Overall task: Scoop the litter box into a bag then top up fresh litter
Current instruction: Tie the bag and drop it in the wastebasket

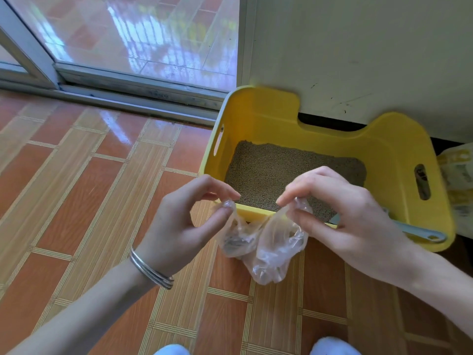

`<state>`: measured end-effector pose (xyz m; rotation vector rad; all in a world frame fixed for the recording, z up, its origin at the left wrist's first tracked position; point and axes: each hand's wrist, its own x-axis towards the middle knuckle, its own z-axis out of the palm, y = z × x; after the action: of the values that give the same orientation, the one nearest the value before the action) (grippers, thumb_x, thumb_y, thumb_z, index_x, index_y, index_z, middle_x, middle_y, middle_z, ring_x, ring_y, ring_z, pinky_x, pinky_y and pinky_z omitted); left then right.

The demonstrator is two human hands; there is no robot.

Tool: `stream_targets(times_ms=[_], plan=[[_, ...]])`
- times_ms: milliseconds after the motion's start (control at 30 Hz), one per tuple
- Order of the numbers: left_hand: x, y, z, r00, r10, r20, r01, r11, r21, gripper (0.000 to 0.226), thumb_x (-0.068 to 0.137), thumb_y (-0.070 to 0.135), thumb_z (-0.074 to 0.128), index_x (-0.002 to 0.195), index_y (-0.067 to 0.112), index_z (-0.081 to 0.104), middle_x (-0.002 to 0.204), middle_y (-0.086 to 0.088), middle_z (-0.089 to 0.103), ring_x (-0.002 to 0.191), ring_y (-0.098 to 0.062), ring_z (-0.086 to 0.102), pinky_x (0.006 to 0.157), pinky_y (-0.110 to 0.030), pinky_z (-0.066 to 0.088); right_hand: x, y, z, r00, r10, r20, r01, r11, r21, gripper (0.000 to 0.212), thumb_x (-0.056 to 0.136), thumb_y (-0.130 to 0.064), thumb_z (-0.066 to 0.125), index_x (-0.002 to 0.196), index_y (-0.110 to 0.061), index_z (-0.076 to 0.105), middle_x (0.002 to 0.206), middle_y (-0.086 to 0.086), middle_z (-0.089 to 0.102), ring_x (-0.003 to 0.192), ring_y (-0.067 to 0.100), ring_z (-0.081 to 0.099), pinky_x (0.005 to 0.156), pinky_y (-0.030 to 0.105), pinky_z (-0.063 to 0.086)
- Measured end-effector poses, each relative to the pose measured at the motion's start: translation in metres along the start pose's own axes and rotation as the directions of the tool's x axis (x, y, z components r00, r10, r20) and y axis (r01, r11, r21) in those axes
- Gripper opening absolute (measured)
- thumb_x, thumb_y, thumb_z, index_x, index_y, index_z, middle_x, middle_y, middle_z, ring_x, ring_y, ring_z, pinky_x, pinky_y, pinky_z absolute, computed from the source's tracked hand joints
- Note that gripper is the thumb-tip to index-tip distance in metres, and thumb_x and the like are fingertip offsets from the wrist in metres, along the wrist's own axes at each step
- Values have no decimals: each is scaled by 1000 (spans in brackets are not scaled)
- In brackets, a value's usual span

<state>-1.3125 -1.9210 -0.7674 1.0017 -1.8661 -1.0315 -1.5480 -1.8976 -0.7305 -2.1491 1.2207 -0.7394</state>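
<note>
A yellow litter box (pixel 394 149) stands on the floor against the wall, with brown-grey litter (pixel 286 170) spread flat inside. In front of its near rim hangs a small clear plastic bag (pixel 271 242) with dark clumps in its left side. My left hand (pixel 186 221) pinches the bag's left handle. My right hand (pixel 340 208) pinches the right handle over the box's front edge. A grey scoop (pixel 422 233) lies on the box's near right corner, its head hidden behind my right hand.
Orange floor tiles (pixel 76 188) stretch to the left and front. A glass sliding door and its metal track (pixel 133 90) run along the back left. A cream wall (pixel 358 47) rises behind the box. A yellowish printed bag (pixel 458 175) sits at the right edge.
</note>
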Motion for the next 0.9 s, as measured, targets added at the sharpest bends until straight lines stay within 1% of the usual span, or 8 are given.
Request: stream_targets(times_ms=[67, 133, 200, 300, 400, 567, 767, 900], plan=[[1, -1, 5, 996, -64, 56, 69, 994, -83, 14, 86, 27, 55, 90, 13, 58, 93, 4, 69, 94, -17, 65, 86, -32, 51, 2, 2, 7, 986, 143, 83, -160, 956, 247, 15, 87, -21, 56, 102, -20, 57, 98, -6, 64, 102, 14, 60, 85, 31, 50], [2, -2, 10, 986, -109, 123, 128, 979, -158, 16, 86, 30, 55, 89, 14, 55, 88, -4, 69, 91, -22, 66, 85, -34, 50, 4, 2, 14, 944, 250, 215, -328, 771, 546, 17, 88, -17, 51, 104, -11, 49, 98, 5, 66, 101, 15, 63, 88, 37, 51], [3, -1, 16, 975, -138, 173, 176, 957, -230, 14, 85, 30, 56, 88, 17, 54, 80, -7, 66, 81, -24, 65, 79, -34, 51, 5, 4, 22, 932, 282, 229, -361, 655, 664, 19, 88, -12, 47, 104, -3, 41, 87, 4, 63, 88, 17, 66, 86, 38, 52], [5, -1, 22, 951, -206, 232, 271, 914, -300, 16, 80, 33, 60, 85, 18, 56, 70, -3, 62, 62, -17, 60, 64, -31, 50, 8, 6, 30, 934, 303, 187, -339, 593, 731, 19, 86, -9, 49, 99, -7, 35, 83, 7, 50, 64, 14, 54, 78, 36, 55], [6, -7, 25, 926, -266, 269, 342, 893, -292, 19, 75, 36, 63, 82, 19, 59, 67, 1, 62, 57, -14, 56, 58, -29, 48, 10, 10, 35, 930, 342, 133, -345, 690, 636, 19, 83, -16, 54, 87, -17, 36, 84, 3, 51, 61, 10, 51, 64, 25, 49], [5, -12, 25, 917, -324, 232, 382, 880, -281, 24, 64, 38, 72, 79, 24, 60, 76, 3, 59, 56, -16, 59, 57, -26, 48, 5, 24, 39, 939, 323, 119, -344, 861, 373, 14, 77, -37, 61, 84, -29, 52, 91, 5, 60, 82, 26, 57, 77, 52, 46], [7, -17, 27, 885, -442, 145, 465, 855, -230, 44, 52, 48, 80, 75, 28, 48, 71, 8, 54, 59, -24, 56, 61, -54, 53, 6, 24, 40, 968, 210, 134, -238, 941, 240, 22, 79, -19, 67, 101, -21, 61, 102, -12, 59, 91, 13, 58, 78, 19, 46], [9, -18, 32, 849, -498, 173, 524, 836, -163, 47, 48, 53, 78, 74, 29, 47, 66, 9, 52, 56, -19, 52, 63, -54, 52, 8, 24, 42, 982, 137, 133, -160, 970, 183, 23, 76, -18, 72, 98, -17, 65, 103, -7, 57, 99, 7, 56, 82, 15, 43]])
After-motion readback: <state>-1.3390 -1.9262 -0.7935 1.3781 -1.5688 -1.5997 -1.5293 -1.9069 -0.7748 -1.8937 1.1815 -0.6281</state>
